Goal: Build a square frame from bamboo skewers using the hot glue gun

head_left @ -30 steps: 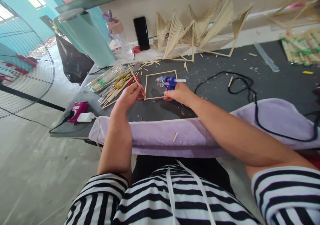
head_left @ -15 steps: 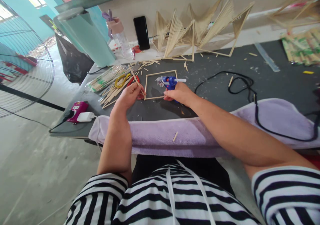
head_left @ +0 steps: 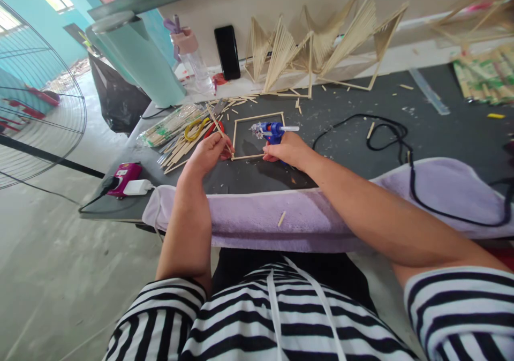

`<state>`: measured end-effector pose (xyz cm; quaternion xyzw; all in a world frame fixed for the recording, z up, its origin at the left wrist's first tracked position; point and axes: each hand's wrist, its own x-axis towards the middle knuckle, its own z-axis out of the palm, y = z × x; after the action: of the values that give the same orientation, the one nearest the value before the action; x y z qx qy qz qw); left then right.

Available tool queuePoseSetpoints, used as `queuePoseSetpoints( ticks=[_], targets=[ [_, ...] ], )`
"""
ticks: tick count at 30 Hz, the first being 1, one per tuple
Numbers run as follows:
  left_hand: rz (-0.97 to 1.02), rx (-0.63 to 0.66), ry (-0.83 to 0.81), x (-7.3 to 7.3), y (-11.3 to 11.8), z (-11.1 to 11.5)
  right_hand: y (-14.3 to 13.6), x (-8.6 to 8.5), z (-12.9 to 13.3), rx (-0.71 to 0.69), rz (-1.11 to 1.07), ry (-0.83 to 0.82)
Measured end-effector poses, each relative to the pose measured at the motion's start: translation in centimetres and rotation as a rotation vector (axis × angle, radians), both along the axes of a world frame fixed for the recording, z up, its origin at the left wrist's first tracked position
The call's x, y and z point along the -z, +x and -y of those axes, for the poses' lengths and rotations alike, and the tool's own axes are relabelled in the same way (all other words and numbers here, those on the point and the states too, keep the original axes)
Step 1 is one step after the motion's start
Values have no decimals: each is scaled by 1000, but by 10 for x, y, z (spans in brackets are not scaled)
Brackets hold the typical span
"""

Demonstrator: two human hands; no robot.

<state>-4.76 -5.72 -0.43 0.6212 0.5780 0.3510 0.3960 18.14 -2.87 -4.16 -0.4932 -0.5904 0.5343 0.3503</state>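
Observation:
Pinched in the fingers of my left hand is a thin wooden stick. It slants up to the left, its lower end at the near left corner of a square frame of wooden sticks lying on the table. My right hand is closed around the handle of a blue glue gun. The gun's nozzle points left above the inside of the frame, and a clear glue stick pokes out of its back. My right fingers cover part of the frame's near side.
Loose sticks, yellow-handled scissors and a pink power socket lie to the left. Folded stick structures, a black phone and a bottle stand behind. A black cord loops across the right. A lilac towel covers the front edge.

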Motion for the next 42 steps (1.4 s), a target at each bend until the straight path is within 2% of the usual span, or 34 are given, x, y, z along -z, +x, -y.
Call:
queuePoseSetpoints(
  ticks=[19,33,37,39,42],
  targets=[
    [18,-6,0,0,1,0,1,7,-3,-7,-37,26],
    [16,40,60,7,-10,-1,4,2,3,-15,-34,47],
    [52,72,33,7,-15,-1,4,-3,7,-23,-96,38],
    [61,54,47,9,-16,-1,5,-7,9,-26,-169,23],
    [71,-48,93,11,-17,-2,10,-15,11,-15,-281,-1]
  ],
)
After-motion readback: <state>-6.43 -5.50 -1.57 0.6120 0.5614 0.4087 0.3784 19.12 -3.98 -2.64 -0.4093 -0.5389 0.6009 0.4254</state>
